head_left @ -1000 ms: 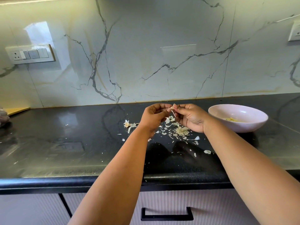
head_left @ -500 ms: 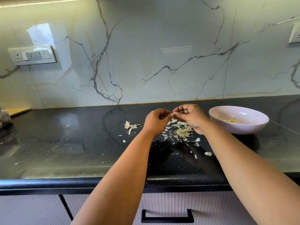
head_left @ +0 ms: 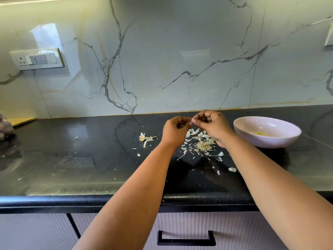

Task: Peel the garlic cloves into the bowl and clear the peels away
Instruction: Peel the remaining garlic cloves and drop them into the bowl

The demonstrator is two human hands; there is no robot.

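My left hand (head_left: 175, 131) and my right hand (head_left: 212, 126) meet fingertip to fingertip above the black counter (head_left: 72, 159). Both have curled fingers pinching a small garlic clove between them; the clove itself is almost wholly hidden by the fingers. Below the hands lies a pile of pale garlic peels (head_left: 202, 145), with scraps scattered toward the counter's front. A garlic stem remnant (head_left: 145, 138) with papery skin lies left of my left hand. The pale pink bowl (head_left: 281, 139) stands right of my right hand and holds a few peeled cloves (head_left: 259, 133).
A marble backsplash rises behind the counter, with a switch panel (head_left: 37, 59) at left and another outlet at the far right edge. A dark bundle (head_left: 5, 128) sits at the far left. A drawer handle (head_left: 186, 239) shows below the counter edge.
Both hands stay pinched together on the clove and have shifted slightly right and toward the wall. The fingers have worked round the clove; the peel piece seen sticking up earlier is gone from view.
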